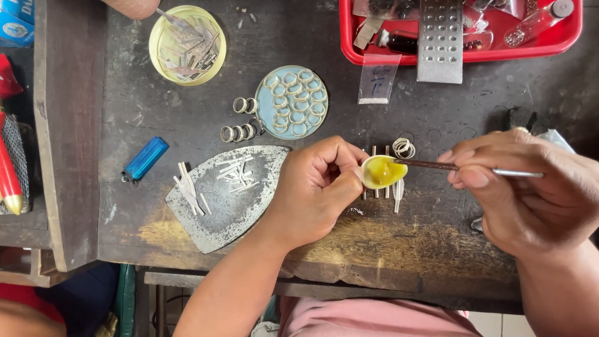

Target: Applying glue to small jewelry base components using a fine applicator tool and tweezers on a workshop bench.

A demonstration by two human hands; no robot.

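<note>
Dark, worn wood forms the workbench [437, 112], seen from above, with a raised wooden ledge along its left side. Going left to right: a blue lighter [145, 158] lies near the left edge. Beyond it, at the far side, sits a round yellow dish [157, 37] full of thin metal strips, where another person's fingertip reaches in from the top edge. Nearer, an iron-shaped metal plate [234, 209] carries more small silver strips. Farther back, a pale blue dish [263, 100] holds a cluster of silver rings, with a few loose rings [240, 131] lying just left of it.

At centre, the left hand [315, 190] is curled closed, its thumb and fingertips pinching the left rim of a small spoon-like cup [382, 171] filled with yellow liquid. The cup pokes out to the right of the fingers, held just above a short row of upright metal strips [376, 187] and beside a small wire coil [404, 148].

On the right, the right hand [524, 187] is closed in a pen grip around a thin brush [437, 165]. Its dark shaft runs leftward from the fingertips, and its tip dips into the yellow liquid, so cup and brush meet between the two hands.

At the far right, a red tray [571, 37] holds a perforated metal plate and small odds and ends.
</note>
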